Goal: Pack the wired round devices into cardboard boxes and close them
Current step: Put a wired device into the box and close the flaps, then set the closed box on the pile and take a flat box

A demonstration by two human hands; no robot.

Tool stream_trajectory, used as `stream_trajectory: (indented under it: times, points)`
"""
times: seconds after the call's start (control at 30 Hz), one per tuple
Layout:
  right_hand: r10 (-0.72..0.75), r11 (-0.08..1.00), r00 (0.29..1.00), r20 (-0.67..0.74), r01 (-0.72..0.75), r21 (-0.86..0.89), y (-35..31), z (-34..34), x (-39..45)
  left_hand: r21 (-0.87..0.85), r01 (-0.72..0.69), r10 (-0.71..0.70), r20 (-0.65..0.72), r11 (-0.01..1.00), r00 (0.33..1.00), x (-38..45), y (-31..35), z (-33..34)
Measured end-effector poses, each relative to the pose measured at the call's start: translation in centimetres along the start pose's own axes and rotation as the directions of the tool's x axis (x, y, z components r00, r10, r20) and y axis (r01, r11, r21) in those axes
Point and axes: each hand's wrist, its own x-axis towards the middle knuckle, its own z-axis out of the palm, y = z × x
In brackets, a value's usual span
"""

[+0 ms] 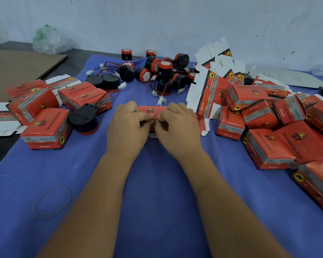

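A: What are the hands doing?

B: Both meet on one small red box at the middle of the blue cloth that covers the worktop. The left hand has its grip curled round the box's left end, fingertips pinching at the front edge. The right hand has its grip curled the same way on the right end, thumb and fingers pinching the red card just beside the left hand's fingers.

A: Is the box shut?

B: I cannot tell; the fingers cover its near face.

A: Where are the round devices?

B: A heap of black-and-red wired devices lies at twelve o'clock from the hands, near the wall, leads and white plugs trailing toward the box. One more black device sits at nine o'clock, leaning against a folded box.

A: And the other boxes?

B: Folded boxes stand at nine to ten o'clock. A larger pile of boxes spreads from two to four o'clock, with flat unfolded cartons propped at one o'clock.

A: Anything else?

B: A rubber band lies at seven o'clock, a brown cardboard sheet at ten, and a crumpled plastic bag at eleven by the wall.
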Motion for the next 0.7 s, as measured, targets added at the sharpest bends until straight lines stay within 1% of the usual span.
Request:
stream_trajectory:
  times: [0.1,0.2,0.27,0.33,0.37,0.43,0.5,0.53,0.6,0.63,0.7]
  points:
    - [0.051,0.998,0.998,0.026,-0.051,0.033,-0.1,0.2,-0.1,-0.02,0.015,-0.015,0.003,1.0,1.0,-0.2,-0.1,0.2]
    - [0.151,0.969,0.982,0.112,-0.17,0.182,0.2,0.5,-0.2,-0.156,0.153,-0.146,0.058,0.976,0.988,-0.3,-0.4,0.5]
    - [0.237,0.9,0.948,0.211,-0.296,0.321,0.6,0.5,-0.3,-0.263,0.226,-0.206,0.102,0.938,0.973,-0.3,-0.3,0.5]
    - [0.256,0.809,0.911,0.325,-0.386,0.444,1.0,0.5,-0.3,-0.368,0.278,-0.258,0.103,0.887,0.961,-0.2,-0.5,0.5]
    - [0.252,0.786,0.898,0.36,-0.407,0.465,1.2,0.5,-0.3,-0.43,0.315,-0.299,0.105,0.846,0.948,-0.1,-0.5,0.4]
    - [0.275,0.767,0.882,0.383,-0.442,0.466,1.5,0.6,-0.3,-0.549,0.359,-0.361,0.109,0.755,0.926,0.1,-0.6,0.1]
    - [0.3,0.758,0.885,0.355,-0.447,0.475,1.7,0.7,-0.3,-0.634,0.343,-0.391,0.07,0.693,0.918,0.3,-0.4,-0.1]
    - [0.297,0.773,0.901,0.315,-0.421,0.476,1.6,0.7,-0.2,-0.679,0.331,-0.415,0.043,0.655,0.909,0.4,-0.2,-0.2]
    - [0.293,0.817,0.937,0.191,-0.349,0.459,1.4,0.6,0.0,-0.739,0.336,-0.477,0.022,0.585,0.879,0.6,0.1,-0.1]
    - [0.302,0.838,0.947,0.111,-0.32,0.442,1.4,0.4,0.3,-0.732,0.349,-0.488,0.026,0.585,0.872,0.5,0.4,0.0]
    - [0.326,0.881,0.944,-0.06,-0.28,0.381,1.9,-0.5,1.0,-0.658,0.367,-0.444,0.055,0.657,0.894,0.3,0.8,0.5]
